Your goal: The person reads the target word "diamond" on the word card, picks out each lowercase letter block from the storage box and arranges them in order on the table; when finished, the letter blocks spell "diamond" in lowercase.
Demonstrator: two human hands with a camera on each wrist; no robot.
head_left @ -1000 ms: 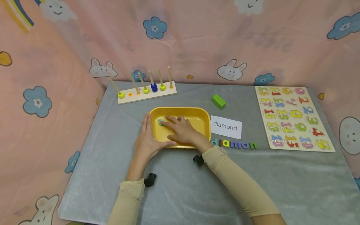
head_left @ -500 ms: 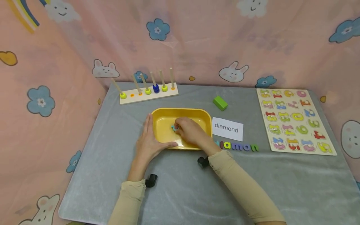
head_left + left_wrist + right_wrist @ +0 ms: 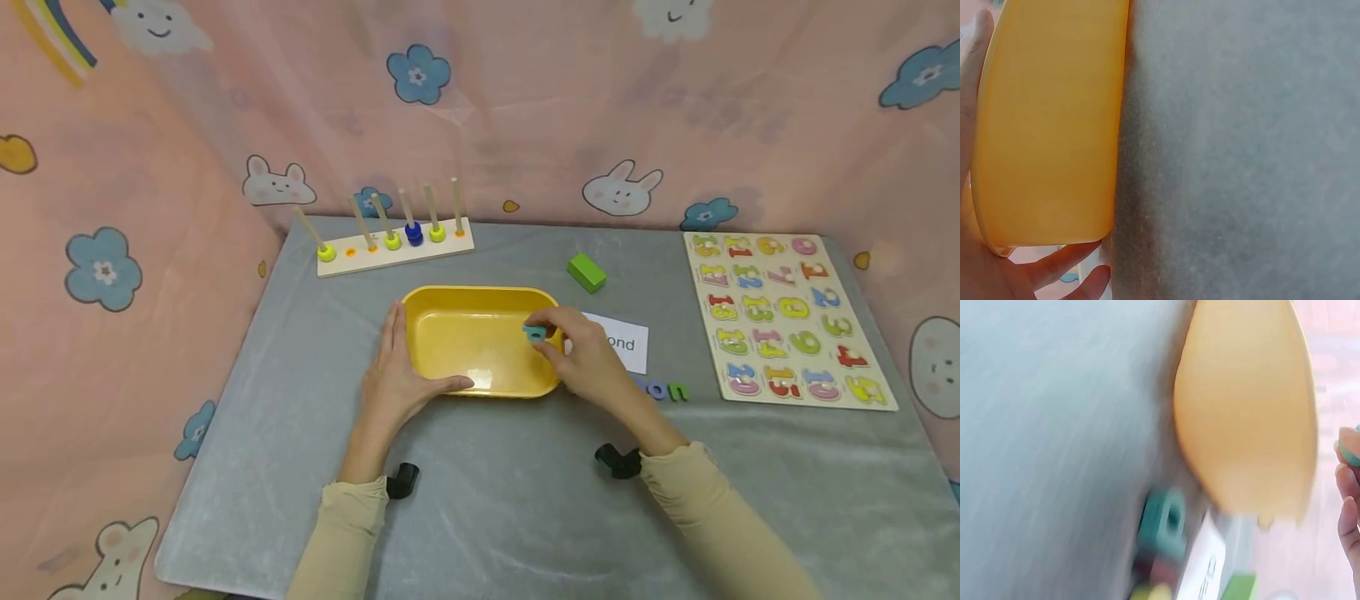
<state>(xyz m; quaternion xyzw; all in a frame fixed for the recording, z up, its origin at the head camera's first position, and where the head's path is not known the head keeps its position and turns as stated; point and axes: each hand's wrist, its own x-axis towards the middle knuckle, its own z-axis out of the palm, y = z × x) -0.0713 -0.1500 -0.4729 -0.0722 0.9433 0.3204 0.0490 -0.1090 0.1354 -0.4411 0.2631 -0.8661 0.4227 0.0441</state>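
My right hand (image 3: 592,358) pinches a small teal toy letter (image 3: 535,333) between thumb and fingertips, just above the right end of the yellow tray (image 3: 480,289). Part of that letter shows at the right edge of the right wrist view. My left hand (image 3: 393,379) rests against the tray's front left corner, thumb along the front rim and fingers straight along the left end. A white word card (image 3: 630,342) lies right of the tray, partly covered by the right hand. Below it runs a row of coloured letters, where a green n (image 3: 678,392) and a purple o (image 3: 657,390) stay visible.
A wooden peg stand (image 3: 397,250) with yellow and blue rings stands at the back left. Near the card lies a green block (image 3: 587,272). To the right is a number puzzle board (image 3: 787,325). A pink printed curtain (image 3: 510,125) hangs behind the grey table.
My right hand has picked the teal letter up from the tray's left part and carried it right, to the tray's right end. My left hand stays at the corner.
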